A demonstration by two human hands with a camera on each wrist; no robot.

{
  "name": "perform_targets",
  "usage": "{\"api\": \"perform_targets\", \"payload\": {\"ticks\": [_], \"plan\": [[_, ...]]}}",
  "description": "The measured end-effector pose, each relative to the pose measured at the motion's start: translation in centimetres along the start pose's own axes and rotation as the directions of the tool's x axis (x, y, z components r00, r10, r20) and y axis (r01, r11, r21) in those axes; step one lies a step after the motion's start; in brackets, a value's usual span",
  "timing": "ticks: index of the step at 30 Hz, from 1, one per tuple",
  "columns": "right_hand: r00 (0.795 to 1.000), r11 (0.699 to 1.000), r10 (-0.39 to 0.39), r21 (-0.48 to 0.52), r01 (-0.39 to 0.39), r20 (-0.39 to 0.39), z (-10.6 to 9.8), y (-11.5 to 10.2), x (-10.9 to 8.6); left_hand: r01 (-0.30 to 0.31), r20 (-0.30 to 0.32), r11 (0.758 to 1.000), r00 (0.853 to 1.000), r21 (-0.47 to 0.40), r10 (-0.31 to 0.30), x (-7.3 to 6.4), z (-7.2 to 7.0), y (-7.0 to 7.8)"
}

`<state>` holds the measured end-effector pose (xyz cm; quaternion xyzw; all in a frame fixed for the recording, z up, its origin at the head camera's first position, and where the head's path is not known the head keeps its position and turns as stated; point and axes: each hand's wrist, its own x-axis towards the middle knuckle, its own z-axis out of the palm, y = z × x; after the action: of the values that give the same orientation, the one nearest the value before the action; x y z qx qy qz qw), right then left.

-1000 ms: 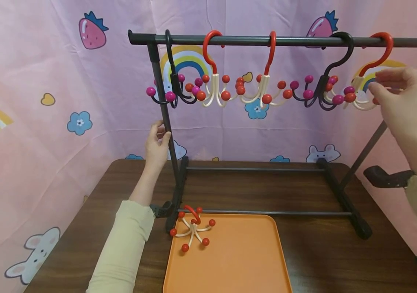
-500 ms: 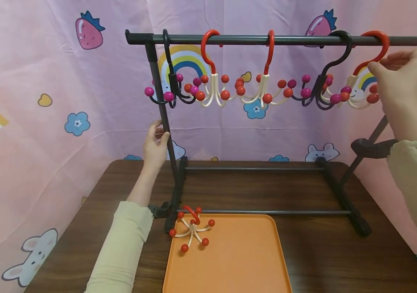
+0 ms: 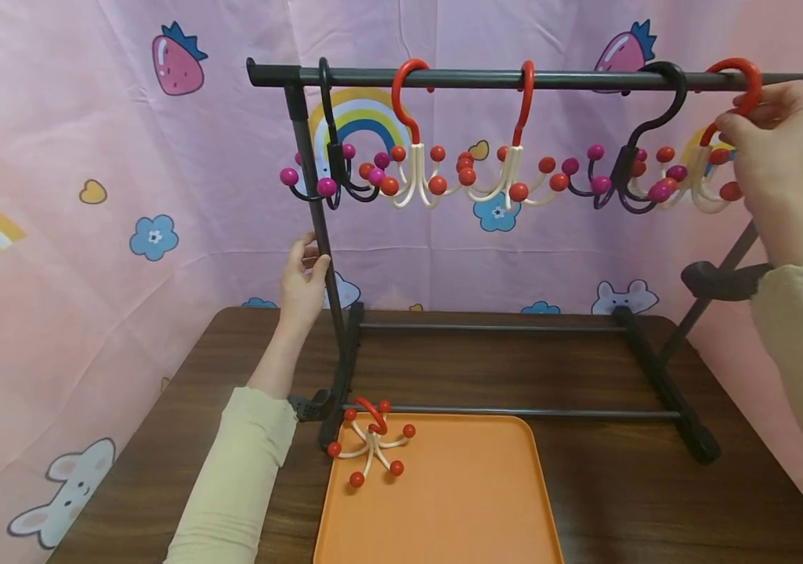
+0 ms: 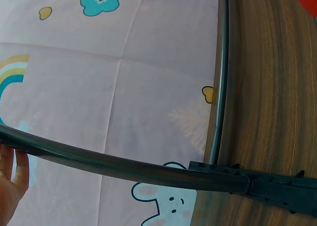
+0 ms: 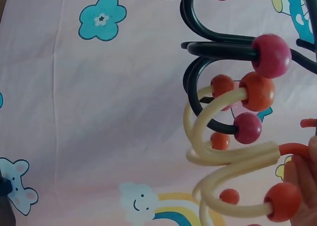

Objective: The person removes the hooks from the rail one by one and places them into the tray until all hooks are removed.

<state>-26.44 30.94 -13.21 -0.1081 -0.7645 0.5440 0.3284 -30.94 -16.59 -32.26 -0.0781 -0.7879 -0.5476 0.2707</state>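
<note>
1. Red hook [image 3: 728,63] over the dark rail [image 3: 457,79], the rightmost hanger [image 3: 695,178] hangs near the rail's right end; the right hand [image 3: 789,145] pinches the hook's lower part between thumb and fingers.
2. For good control, that low grip seems right: turn or slide the hook gently, with its curve fully over the rail.
3. The left hand [image 3: 300,274] has thumb and fingers around the left upright [image 3: 315,211]; steady pressure there should stop the rack shifting.
4. Main snag: the neighbouring black hanger [image 3: 624,168]. Its pink balls overlap the red ones in both the head and right wrist views; whether they touch, I cannot tell. Any sideways move calls for care, as the arms could interlock.
5. Further left along the rail hang two cream hangers [image 3: 416,168] with red hooks, then another black one [image 3: 336,164] by the left upright.
6. Below, a loose hanger [image 3: 373,444] lies on the orange tray [image 3: 472,493], at its far left corner, with one ball at the left edge. The tray sits on the wooden bench [image 3: 641,509].
7. Behind the rack hangs patterned cloth [image 3: 401,274].
</note>
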Motion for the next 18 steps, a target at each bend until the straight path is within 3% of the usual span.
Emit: {"api": "perform_targets", "payload": {"ticks": [7,13,18], "plan": [[0.997,0.996,-0.077,0.050,0.077,-0.018,-0.8,-0.3,-0.3,-0.003,-0.008,1.000,1.000,-0.010,0.003,0.0,0.0,0.1],[0.998,0.995,-0.054,-0.081,0.052,-0.016,-1.4,-1.0,-0.6,-0.007,-0.017,1.000,1.000,0.005,0.007,0.0,0.0,0.0],[0.997,0.993,-0.069,-0.101,0.065,-0.039,-1.7,-1.9,-0.8,-0.016,-0.022,0.999,1.000,0.033,0.017,0.1,-0.1,0.0]]}}
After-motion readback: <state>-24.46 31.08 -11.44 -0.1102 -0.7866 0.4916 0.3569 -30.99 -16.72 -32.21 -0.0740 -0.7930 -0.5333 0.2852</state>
